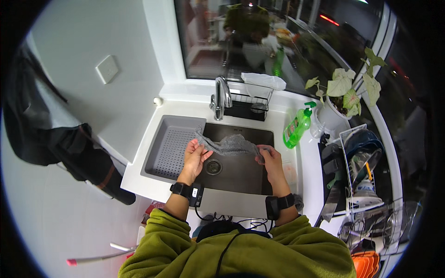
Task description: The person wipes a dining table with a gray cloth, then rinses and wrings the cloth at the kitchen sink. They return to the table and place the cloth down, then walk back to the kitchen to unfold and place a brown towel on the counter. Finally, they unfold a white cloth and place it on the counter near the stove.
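A grey knitted cloth (233,144) is stretched slightly twisted between my two hands, above the dark basin of the sink (236,179). My left hand (195,158) grips its left end between thumb and fingers, and a loose tip sticks up beyond. The cloth's right end is pinched in my right hand (271,160). Below my left fingers sits the round drain (213,167). A perforated grey tray (170,149) fills the sink's left side. Behind the cloth stands the chrome faucet (219,99); no water stream shows.
A green pump bottle (297,129) stands right of the basin. Behind it are a black wire caddy (248,107) and a potted plant (335,107). Dishes crowd a rack (363,166) at right. Another grey cloth (298,202) lies by my right wrist. Dark coats (69,142) hang left.
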Demonstrator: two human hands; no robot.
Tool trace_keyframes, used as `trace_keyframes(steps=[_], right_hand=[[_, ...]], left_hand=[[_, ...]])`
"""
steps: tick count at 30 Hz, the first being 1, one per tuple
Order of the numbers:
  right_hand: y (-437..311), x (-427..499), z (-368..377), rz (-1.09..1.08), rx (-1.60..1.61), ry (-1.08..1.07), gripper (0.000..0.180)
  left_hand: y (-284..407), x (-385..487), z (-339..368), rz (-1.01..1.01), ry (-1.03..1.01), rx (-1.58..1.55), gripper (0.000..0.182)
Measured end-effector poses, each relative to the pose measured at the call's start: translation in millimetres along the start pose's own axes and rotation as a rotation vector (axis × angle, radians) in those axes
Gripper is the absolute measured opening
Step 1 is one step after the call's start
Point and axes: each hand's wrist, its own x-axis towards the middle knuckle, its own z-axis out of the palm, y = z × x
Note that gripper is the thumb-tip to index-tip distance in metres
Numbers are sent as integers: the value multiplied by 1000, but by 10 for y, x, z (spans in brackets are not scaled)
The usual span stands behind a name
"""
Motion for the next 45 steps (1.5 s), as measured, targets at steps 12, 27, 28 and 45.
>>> trace_keyframes(steps=[12,27,28,45], right_hand=[[171,-261,604,-107,-131,-609,25],[-86,-2144,2349,-20,1,-1587,19],[-51,-2437,2449,-43,65,-1643,20],[530,-7102,2776,-864,215,-2292,21]], left_hand=[[93,-970,661,281,-79,837,17],[489,-4451,-571,664,1088,1223,11],[411,-4688,-636,661,1325,1362,12],[-277,-7853,-961,1467,1301,-382,40]])
